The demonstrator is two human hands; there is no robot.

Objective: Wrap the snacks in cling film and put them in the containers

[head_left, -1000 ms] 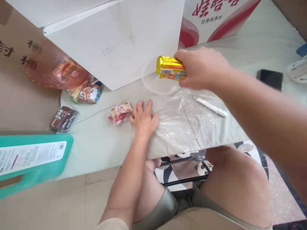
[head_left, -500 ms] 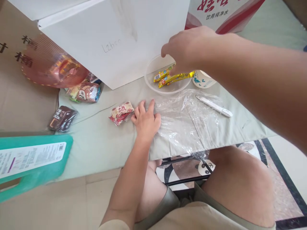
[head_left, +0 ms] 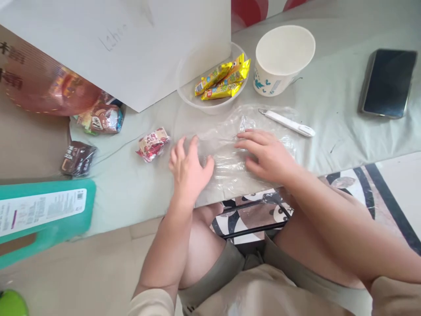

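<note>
I saw a broad table [head_left: 342, 92] covered in pale green cloth, with a large white cardboard box [head_left: 131, 44] standing at its far left. A flat teal plastic pack [head_left: 49, 215] with a white printed label lay at the near left edge. Far right rested a dark, glossy rectangular phone [head_left: 388, 83].

In the middle, near the table's front edge, a crinkled clear plastic bag [head_left: 226, 145] lay flat. Both hands were on it. My left hand [head_left: 189, 169] pressed its left end with fingers spread and slack, gripping nothing. My right hand [head_left: 266, 153] lay palm down on its right part, fingers stretched out flat and likewise unclenched.

Just beyond the bag stood a round white paper cup [head_left: 283, 61] with blue print, wide at the mouth. To its left sat a shallow translucent plastic bowl [head_left: 187, 90] holding shiny yellow foil snack packets [head_left: 222, 81].

A slim white utility knife [head_left: 287, 123] lay touching the bag's far right corner. Left of my left hand was a small red and white candy wrapper [head_left: 153, 144], crumpled. Farther left lay a dark brown cocoa sachet [head_left: 77, 159] and a brown glossy snack pouch [head_left: 101, 120].
</note>
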